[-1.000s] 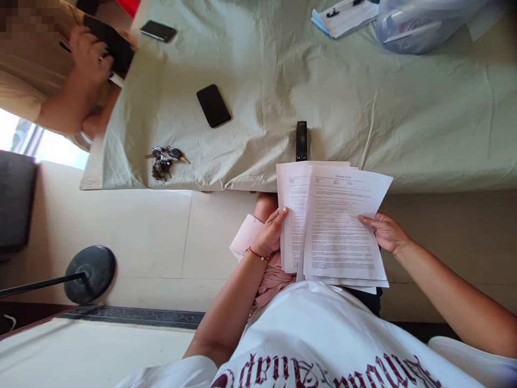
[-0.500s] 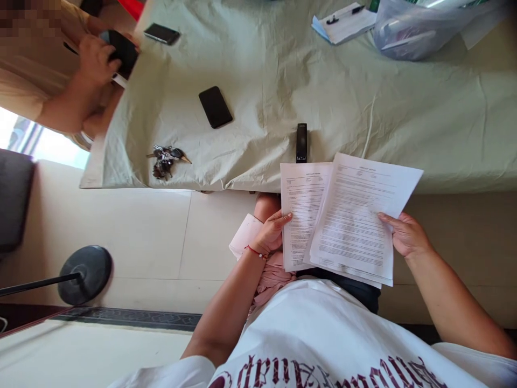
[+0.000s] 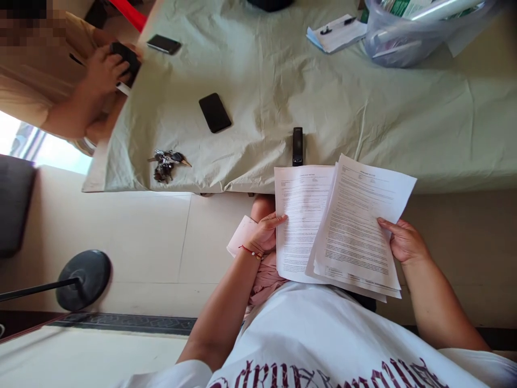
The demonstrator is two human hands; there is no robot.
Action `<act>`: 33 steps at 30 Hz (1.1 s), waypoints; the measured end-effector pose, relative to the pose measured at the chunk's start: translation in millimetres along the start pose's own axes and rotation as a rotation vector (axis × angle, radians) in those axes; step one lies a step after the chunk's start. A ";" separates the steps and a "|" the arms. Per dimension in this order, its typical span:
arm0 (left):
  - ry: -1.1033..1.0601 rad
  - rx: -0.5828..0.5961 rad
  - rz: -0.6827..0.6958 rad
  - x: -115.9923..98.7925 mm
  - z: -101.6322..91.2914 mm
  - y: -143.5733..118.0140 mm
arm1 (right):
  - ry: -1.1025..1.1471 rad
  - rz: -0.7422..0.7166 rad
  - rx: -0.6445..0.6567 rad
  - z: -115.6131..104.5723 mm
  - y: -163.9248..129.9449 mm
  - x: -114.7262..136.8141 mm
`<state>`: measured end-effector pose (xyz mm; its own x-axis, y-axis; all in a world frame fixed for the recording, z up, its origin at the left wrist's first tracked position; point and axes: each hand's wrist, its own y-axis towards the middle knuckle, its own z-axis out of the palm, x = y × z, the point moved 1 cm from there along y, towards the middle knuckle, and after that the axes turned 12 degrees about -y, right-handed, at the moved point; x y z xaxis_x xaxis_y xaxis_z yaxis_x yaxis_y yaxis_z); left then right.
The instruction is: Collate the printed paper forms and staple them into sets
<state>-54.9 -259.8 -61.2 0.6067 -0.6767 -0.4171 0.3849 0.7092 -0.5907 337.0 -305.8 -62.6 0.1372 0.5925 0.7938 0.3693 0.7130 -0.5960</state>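
White printed sheets fan out between the hands: left hand (image 3: 264,234) grips one page (image 3: 301,221), right hand (image 3: 404,242) pinches the stack (image 3: 359,226). Sorting looks partway; stapler (image 3: 298,145) lies untouched just beyond on the bench (image 3: 404,124).

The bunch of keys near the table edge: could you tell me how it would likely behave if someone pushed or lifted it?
The bunch of keys looks like loose metal pieces on a ring, so it would probably flop and dangle when lifted. Pushed, it would likely drag and catch on the wrinkled cloth rather than roll. It lies close to the table's edge.
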 end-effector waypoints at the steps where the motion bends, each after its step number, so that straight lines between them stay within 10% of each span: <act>1: 0.012 0.001 -0.011 -0.1 0.3 -0.4 | -0.006 -0.010 0.007 -0.6 0.0 0.8; 16: 0.030 0.029 -0.050 -4.4 2.9 -1.9 | -0.038 -0.025 -0.127 -49.0 -1.4 23.1; 33: 0.045 -0.027 0.000 1.9 5.3 -2.1 | -0.100 -0.045 -0.121 -52.0 -11.2 31.1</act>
<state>-50.9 -261.5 -57.1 0.5744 -0.6856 -0.4471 0.3658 0.7037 -0.6091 385.0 -314.9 -24.9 0.0276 0.5999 0.7996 0.4814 0.6931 -0.5366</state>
